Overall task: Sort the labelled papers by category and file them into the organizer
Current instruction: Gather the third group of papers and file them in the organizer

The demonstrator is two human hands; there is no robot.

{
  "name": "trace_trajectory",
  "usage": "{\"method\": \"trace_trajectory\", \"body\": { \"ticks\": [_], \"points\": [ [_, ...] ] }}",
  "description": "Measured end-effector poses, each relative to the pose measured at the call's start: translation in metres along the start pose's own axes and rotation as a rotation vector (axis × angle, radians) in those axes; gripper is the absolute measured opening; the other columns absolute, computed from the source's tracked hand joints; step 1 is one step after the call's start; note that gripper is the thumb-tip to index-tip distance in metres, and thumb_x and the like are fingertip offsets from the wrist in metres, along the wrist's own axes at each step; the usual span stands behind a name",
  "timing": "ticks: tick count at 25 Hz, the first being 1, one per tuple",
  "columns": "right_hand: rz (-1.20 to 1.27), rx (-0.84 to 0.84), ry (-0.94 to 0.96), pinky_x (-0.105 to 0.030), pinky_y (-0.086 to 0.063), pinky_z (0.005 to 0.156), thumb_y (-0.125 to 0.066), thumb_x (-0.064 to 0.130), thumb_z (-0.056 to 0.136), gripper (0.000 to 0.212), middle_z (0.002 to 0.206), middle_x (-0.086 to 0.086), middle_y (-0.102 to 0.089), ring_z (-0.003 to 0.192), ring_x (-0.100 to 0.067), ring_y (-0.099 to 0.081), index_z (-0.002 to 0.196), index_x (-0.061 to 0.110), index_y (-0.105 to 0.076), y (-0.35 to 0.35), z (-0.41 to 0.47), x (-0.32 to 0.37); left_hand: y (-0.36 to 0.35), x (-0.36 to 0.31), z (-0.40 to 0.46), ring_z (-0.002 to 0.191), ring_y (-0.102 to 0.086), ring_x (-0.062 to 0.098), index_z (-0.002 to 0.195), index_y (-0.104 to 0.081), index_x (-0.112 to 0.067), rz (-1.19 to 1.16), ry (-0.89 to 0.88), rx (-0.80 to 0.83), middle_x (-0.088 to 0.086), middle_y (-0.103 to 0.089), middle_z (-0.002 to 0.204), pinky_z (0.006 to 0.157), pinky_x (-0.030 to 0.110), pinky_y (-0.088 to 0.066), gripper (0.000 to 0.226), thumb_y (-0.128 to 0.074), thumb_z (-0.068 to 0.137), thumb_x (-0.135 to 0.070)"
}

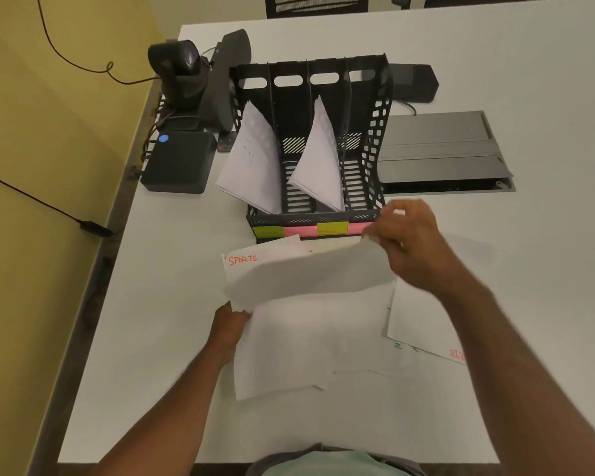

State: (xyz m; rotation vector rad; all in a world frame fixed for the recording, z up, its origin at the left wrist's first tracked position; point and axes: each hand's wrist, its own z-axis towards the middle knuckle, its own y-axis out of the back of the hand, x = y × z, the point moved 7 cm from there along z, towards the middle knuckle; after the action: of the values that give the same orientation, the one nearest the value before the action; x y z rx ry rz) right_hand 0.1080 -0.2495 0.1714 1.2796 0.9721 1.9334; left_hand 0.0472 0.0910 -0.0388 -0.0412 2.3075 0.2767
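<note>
A black file organizer (378,132) with several slots stands at the middle of the white table. Papers (251,159) lean in its first slot and more papers (318,159) lean in the third. Green and pink sticky labels (330,229) run along its front edge. My right hand (409,242) pinches the far right corner of a white sheet (306,273) and lifts it off the pile (306,338). My left hand (229,326) grips the sheet's near left corner. Under it lies a sheet marked SPORTS (243,260) in red.
Another sheet with red lettering (423,324) lies to the right of the pile. A black box (177,163), a camera (177,70) and a speaker bar (224,77) stand left of the organizer. A grey cable hatch (440,149) sits to its right. The table's left edge (117,242) is close.
</note>
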Motion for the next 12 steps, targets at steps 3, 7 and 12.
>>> {"method": "trace_trajectory", "body": {
  "ticks": [3,7,12],
  "points": [
    [-0.353,0.310,0.085,-0.055,-0.034,0.102,-0.071,0.012,0.085,0.032,0.101,0.006,-0.070,0.112,-0.027,-0.051,0.108,0.035,-0.073,0.014,0.046,0.024,-0.008,-0.017,0.000,0.105,-0.066,0.027,0.116,-0.066,-0.019,0.066,-0.099,0.014,0.004,-0.071,0.113,0.100,0.046,-0.050,0.026,-0.063,0.091,-0.009],
    [-0.560,0.625,0.152,-0.061,-0.015,0.113,-0.061,0.011,0.089,0.032,0.117,0.001,-0.061,0.128,-0.027,-0.035,0.109,0.035,-0.071,-0.011,0.068,0.068,-0.021,-0.040,-0.009,0.099,-0.067,0.020,0.119,-0.062,-0.023,0.064,-0.147,0.082,-0.001,-0.070,0.109,0.086,0.033,-0.053,0.027,-0.062,0.094,-0.013],
    [-0.533,0.589,0.370,-0.063,-0.027,0.105,-0.059,0.008,0.087,0.040,0.108,-0.001,-0.068,0.119,-0.030,-0.046,0.120,0.028,-0.067,-0.107,0.056,0.108,-0.043,-0.045,-0.020,0.098,-0.072,0.030,0.118,-0.067,-0.012,0.001,-0.102,0.277,0.011,-0.075,0.108,0.088,0.044,-0.058,0.025,-0.064,0.094,-0.017]
  ]
}}
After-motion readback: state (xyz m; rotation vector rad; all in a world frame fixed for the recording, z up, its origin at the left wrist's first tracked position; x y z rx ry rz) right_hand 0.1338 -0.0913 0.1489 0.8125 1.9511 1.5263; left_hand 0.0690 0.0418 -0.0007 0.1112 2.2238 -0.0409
